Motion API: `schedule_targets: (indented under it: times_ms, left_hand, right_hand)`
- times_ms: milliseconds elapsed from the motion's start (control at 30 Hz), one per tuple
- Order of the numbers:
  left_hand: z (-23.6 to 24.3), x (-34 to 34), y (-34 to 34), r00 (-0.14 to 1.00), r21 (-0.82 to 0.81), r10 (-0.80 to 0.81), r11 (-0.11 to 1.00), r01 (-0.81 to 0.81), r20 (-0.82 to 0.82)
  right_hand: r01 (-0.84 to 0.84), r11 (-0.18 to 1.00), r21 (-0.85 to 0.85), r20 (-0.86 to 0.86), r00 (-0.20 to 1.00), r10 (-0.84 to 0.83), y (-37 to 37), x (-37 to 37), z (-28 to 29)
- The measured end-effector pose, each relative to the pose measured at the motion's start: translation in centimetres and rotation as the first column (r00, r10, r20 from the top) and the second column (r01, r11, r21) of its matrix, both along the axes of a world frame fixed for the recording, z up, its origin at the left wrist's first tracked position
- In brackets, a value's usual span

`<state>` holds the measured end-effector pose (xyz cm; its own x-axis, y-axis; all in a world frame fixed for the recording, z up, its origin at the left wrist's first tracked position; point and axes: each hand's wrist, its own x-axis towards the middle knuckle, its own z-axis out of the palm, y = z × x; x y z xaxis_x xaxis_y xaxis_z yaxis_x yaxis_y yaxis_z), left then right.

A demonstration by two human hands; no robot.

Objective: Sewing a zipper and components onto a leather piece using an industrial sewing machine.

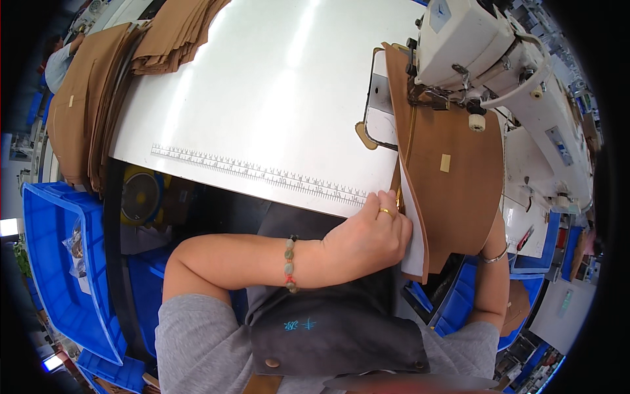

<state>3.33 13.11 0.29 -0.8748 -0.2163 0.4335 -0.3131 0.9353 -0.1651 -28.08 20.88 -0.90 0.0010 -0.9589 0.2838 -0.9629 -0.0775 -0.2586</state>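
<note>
A brown fabric panel (pixel 459 171) with a pale lining on its turned-up left edge lies under the head of a white sewing machine (pixel 459 46). Along that edge runs a narrow strip with gold metal, which looks like a zipper (pixel 411 134). My left hand (pixel 384 230) pinches the strip's near end, beside the folded edge. From the right, my right hand (pixel 493 249) reaches beneath the panel; only its wrist side shows, and its fingers are hidden. A small tan tab (pixel 445 163) sits on the panel.
The white tabletop (pixel 275 111) has a printed ruler scale (pixel 262 174) near its front edge. Stacked brown panels (pixel 85 111) hang over the table's left edge, with another pile (pixel 177 33) behind. Blue crates (pixel 69 262) stand at the left and lower right. Another person (pixel 59 65) is at far left.
</note>
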Motion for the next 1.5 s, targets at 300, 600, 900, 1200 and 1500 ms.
schedule_targets:
  times_ms: [300,600,900,1200,1500]
  left_hand:
    - [-0.2,0.5,-0.1,1.0,-0.027,-0.01,1.0,0.01,0.002]
    - [-1.4,2.6,0.4,0.986,0.101,-0.151,0.985,0.143,0.075]
    - [-2.7,5.0,1.0,0.999,0.329,-0.04,0.944,0.033,0.013]
    - [0.5,5.0,-3.8,0.958,0.513,0.2,0.856,-0.068,-0.207]
    - [1.3,0.5,-6.2,0.978,0.445,0.029,0.887,-0.121,0.208]
  right_hand:
    - [0.117,0.989,-0.094,-0.087,0.988,-0.125,-1.8,-0.4,2.4]
    - [-0.099,0.995,0.019,0.214,0.972,0.092,0.8,11.3,3.7]
    - [-0.154,0.988,-0.029,0.057,0.986,0.156,2.1,14.3,1.3]
    - [-0.15,0.983,-0.104,0.036,0.987,0.155,2.5,14.9,0.3]
    - [-0.216,0.965,-0.147,0.088,0.969,0.23,0.8,13.2,1.8]
